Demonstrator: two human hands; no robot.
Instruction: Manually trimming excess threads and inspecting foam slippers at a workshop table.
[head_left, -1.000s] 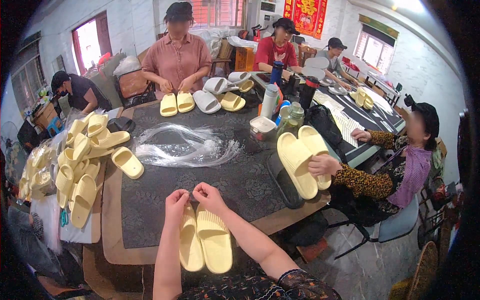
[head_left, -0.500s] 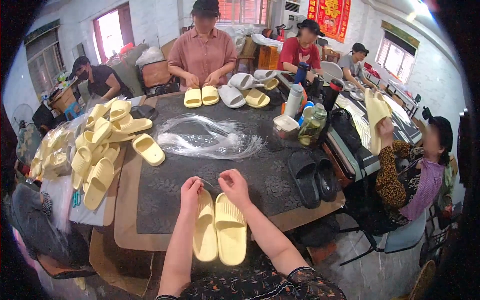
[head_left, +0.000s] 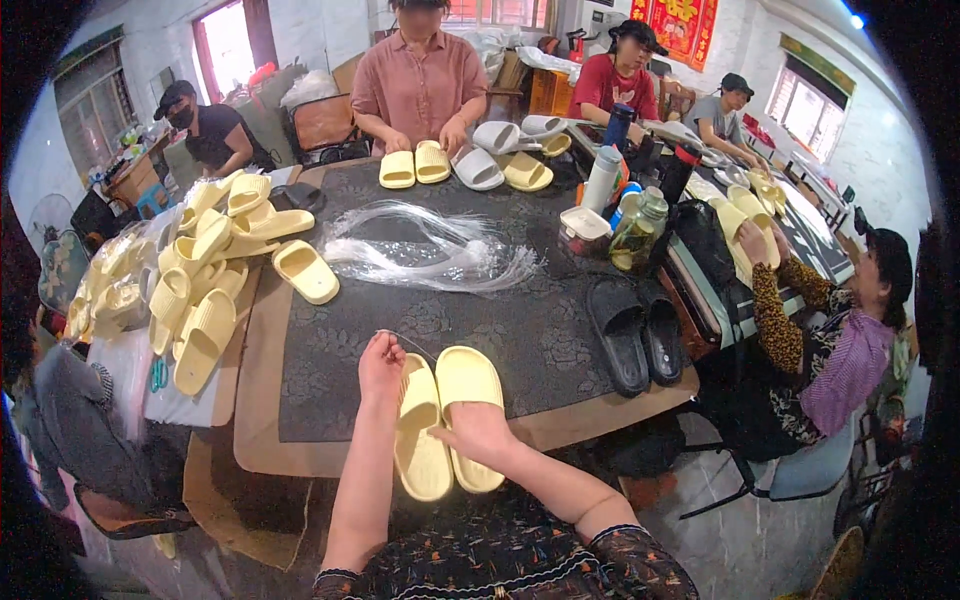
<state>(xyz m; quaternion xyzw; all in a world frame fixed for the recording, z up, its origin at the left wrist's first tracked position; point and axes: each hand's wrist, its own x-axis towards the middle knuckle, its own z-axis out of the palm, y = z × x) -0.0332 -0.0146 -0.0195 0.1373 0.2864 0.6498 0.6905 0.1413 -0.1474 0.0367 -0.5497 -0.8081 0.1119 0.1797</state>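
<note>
A pair of pale yellow slide sandals (head_left: 447, 415) lies side by side at the near edge of the table (head_left: 262, 400), right in front of me. My left hand (head_left: 381, 362) rests at the toe of the left sandal and pinches a thin clear strand that runs off over the dark table mat (head_left: 500, 330). My right hand (head_left: 478, 432) grips the pair from the near side, around the middle of the right sandal.
A bundle of clear plastic strands (head_left: 430, 250) lies mid-table. A heap of yellow sandals (head_left: 205, 265) fills the left side, a black pair (head_left: 638, 330) lies at the right. Bottles and a box (head_left: 620, 215) stand behind. Several people work around the table.
My right hand has slid from the toes down to the middle of the pair. The person at the right has lifted yellow sandals away, and a black pair now lies there.
</note>
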